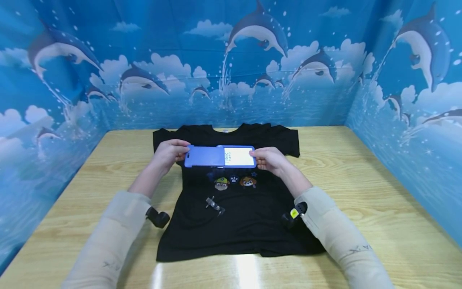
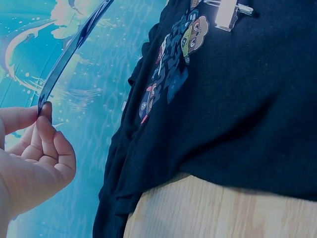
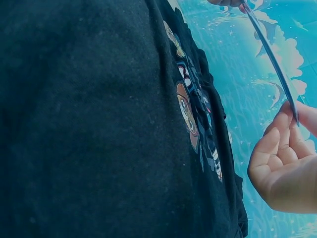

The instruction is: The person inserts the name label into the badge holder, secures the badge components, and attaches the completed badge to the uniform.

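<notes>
A blue ID card holder (image 1: pixel 205 155) is held level above a black T-shirt (image 1: pixel 234 224). Its left part is plain blue, while a white insert (image 1: pixel 242 156) printed "ID/IC CARD" fills the right part. My left hand (image 1: pixel 169 153) pinches the left end between thumb and fingers. At the opposite end, my right hand (image 1: pixel 272 159) pinches the edge the same way. Both wrist views show the card holder (image 2: pixel 69 54) edge-on as a thin strip. A clear strap clip (image 1: pixel 215 205) with metal parts lies on the shirt, below its cartoon dog print (image 1: pixel 234 182).
The shirt lies spread on a light wooden table (image 1: pixel 361 180), neck at the far side. A blue curtain (image 1: pixel 173 52) with dolphins hangs behind the table and along both sides. Each wrist carries a small black camera (image 1: pixel 157 217).
</notes>
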`<state>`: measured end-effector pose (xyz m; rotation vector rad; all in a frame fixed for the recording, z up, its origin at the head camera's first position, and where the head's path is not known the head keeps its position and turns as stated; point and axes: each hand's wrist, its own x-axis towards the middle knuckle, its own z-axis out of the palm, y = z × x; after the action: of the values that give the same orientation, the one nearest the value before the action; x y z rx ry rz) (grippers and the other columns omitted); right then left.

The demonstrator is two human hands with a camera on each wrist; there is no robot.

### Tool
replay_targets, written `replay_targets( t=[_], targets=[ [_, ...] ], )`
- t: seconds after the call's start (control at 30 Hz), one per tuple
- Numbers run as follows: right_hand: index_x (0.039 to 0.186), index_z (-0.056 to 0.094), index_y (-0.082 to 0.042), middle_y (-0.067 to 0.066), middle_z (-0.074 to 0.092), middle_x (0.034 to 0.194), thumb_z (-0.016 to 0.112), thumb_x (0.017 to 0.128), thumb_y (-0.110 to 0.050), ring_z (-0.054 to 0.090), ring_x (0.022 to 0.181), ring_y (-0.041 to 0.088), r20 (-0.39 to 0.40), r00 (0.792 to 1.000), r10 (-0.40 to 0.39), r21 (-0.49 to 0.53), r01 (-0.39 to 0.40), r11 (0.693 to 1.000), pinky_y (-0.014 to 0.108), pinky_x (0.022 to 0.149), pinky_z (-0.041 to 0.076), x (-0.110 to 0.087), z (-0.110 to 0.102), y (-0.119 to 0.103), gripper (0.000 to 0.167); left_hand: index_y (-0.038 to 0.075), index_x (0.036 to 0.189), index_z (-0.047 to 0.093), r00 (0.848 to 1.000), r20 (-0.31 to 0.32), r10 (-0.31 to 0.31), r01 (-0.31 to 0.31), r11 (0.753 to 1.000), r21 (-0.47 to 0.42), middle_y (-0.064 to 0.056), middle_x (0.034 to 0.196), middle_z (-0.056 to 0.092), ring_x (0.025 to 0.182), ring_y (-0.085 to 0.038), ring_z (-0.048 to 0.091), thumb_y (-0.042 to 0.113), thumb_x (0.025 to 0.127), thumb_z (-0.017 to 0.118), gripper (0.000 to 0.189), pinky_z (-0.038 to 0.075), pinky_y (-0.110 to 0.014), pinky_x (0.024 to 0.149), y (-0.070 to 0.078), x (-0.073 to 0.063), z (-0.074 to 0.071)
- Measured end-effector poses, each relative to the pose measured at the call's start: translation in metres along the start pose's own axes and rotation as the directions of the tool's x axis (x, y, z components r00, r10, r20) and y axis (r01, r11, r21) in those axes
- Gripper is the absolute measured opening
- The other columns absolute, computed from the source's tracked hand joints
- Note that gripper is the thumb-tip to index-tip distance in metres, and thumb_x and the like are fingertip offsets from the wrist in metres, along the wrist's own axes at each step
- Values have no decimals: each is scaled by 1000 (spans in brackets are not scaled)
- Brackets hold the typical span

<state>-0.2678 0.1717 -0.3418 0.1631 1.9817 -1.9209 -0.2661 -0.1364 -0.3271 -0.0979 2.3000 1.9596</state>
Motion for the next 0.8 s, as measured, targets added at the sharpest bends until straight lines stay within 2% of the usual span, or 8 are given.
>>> replay_targets(
  t=[0.33, 0.8],
  targets=[
    [107, 58, 4, 1, 60, 68, 61, 91, -16, 50, 59, 10, -7, 1000, 1, -3, -1, 1000, 21, 57, 43, 0, 2, 0, 26, -7, 117, 55, 1000, -9, 0, 0, 1000, 23, -13, 112, 52, 84, -16, 52, 6, 90, 56, 30, 45, -29, 78, -2, -1, 0],
    [112, 56, 6, 2, 61, 71, 62, 90, -16, 51, 61, 11, 2, 1000, 3, -11, -3, 1000, 22, 59, 43, -3, 2, -3, 32, -6, 115, 56, 1000, -21, -8, 9, 999, 40, -14, 114, 52, 88, -19, 51, 4, 89, 56, 28, 43, -38, 86, -3, 1, -1]
  ],
)
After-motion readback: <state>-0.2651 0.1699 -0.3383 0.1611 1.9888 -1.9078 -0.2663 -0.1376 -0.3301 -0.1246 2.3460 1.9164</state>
